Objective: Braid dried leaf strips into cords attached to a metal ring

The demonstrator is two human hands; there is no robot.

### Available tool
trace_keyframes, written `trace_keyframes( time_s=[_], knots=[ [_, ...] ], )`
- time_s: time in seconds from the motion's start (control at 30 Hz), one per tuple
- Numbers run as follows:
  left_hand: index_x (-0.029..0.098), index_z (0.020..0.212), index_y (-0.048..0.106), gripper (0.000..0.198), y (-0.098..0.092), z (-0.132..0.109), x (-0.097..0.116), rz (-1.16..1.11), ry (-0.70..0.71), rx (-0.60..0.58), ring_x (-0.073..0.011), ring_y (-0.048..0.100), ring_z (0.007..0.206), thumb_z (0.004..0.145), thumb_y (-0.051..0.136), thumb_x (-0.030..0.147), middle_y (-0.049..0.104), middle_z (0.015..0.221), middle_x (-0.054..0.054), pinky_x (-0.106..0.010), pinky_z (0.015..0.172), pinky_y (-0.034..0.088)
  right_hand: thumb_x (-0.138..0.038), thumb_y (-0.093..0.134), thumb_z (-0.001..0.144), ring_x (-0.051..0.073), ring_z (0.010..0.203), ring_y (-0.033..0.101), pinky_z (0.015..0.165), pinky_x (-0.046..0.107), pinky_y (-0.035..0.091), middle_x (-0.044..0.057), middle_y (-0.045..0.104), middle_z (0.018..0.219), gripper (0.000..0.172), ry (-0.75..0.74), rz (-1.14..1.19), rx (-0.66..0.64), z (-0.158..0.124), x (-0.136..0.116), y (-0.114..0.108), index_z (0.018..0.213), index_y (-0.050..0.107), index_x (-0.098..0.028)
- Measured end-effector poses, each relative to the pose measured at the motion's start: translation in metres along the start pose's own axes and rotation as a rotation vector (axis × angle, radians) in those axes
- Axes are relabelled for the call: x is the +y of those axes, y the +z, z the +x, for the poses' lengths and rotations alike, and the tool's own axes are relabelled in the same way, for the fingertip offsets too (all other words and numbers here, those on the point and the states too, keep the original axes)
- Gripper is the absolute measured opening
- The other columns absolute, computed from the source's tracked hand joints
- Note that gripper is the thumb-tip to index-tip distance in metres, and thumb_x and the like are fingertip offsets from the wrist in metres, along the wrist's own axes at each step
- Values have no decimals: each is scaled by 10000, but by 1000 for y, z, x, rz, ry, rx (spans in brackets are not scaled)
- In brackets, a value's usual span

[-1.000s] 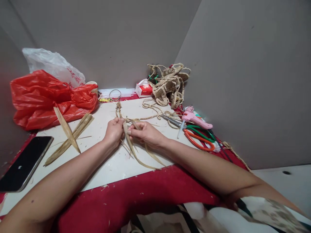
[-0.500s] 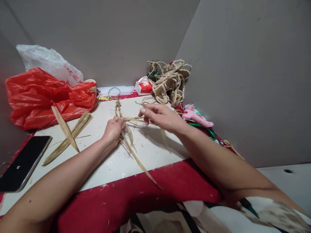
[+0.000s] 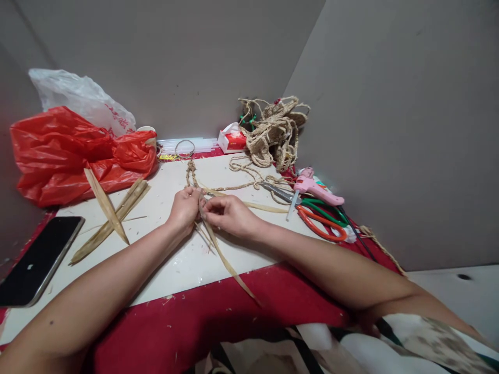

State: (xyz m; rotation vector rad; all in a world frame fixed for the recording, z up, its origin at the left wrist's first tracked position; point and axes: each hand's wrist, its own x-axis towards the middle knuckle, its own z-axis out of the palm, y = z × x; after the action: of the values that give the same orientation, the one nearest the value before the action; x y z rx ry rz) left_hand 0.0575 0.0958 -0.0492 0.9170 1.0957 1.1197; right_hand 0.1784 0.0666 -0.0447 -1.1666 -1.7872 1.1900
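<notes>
My left hand [image 3: 184, 209] is pinched around the lower end of a small braid of dried leaf strips [image 3: 191, 170], which runs up toward the back of the white board. Close beside it, my right hand [image 3: 230, 215] has thumb and fingers closed on a leaf strip at the left fingertips. One long pale strip [image 3: 231, 267] trails from the hands down past the board's front edge. Another strip [image 3: 268, 208] stretches rightward behind my right hand. A thin twisted cord [image 3: 237, 187] lies just beyond. Where the strips cross is hidden by my fingers.
Scissors with orange and green handles [image 3: 319, 228] and a pink glue gun [image 3: 312, 188] lie at right. Behind are a heap of braided cord [image 3: 273, 130] and a tissue pack [image 3: 232, 139]. Left are dried leaves [image 3: 102, 202], a phone [image 3: 39, 259] and a red bag [image 3: 70, 156].
My right hand has come down and left, from above the board to beside my left hand, and now pinches a strip there. The scissors have come into view. My left hand has stayed put.
</notes>
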Motion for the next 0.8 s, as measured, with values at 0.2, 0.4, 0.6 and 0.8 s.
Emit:
trace_keyframes(
  time_s=[0.2,0.4,0.6,0.8],
  knots=[
    [149,706,516,129,0,0,-1,29,4,14,-48,322,303,815,508,219,419,418,76,-172,345,242,-260,554,785,70,390,469,409,194,388,-14,526,468,224,220,189,-53,0,-5,-5,600,540,-135],
    [149,640,500,171,0,2,-5,72,89,40,-61,399,371,791,536,222,460,453,52,-175,398,296,-175,594,727,52,374,458,377,159,384,-52,501,453,91,173,243,67,2,-6,2,657,555,-134],
    [150,677,522,159,0,3,-7,89,67,39,-69,387,360,803,517,247,450,445,56,-184,393,293,-182,586,721,63,372,490,364,156,390,-53,517,452,60,157,277,89,4,-2,1,697,550,-140],
    [149,633,496,173,1,5,-11,98,133,43,-66,426,425,781,542,227,487,497,45,-179,443,345,-158,558,698,69,387,474,381,176,378,-48,501,467,52,137,237,64,4,0,2,657,529,-148]
  ],
)
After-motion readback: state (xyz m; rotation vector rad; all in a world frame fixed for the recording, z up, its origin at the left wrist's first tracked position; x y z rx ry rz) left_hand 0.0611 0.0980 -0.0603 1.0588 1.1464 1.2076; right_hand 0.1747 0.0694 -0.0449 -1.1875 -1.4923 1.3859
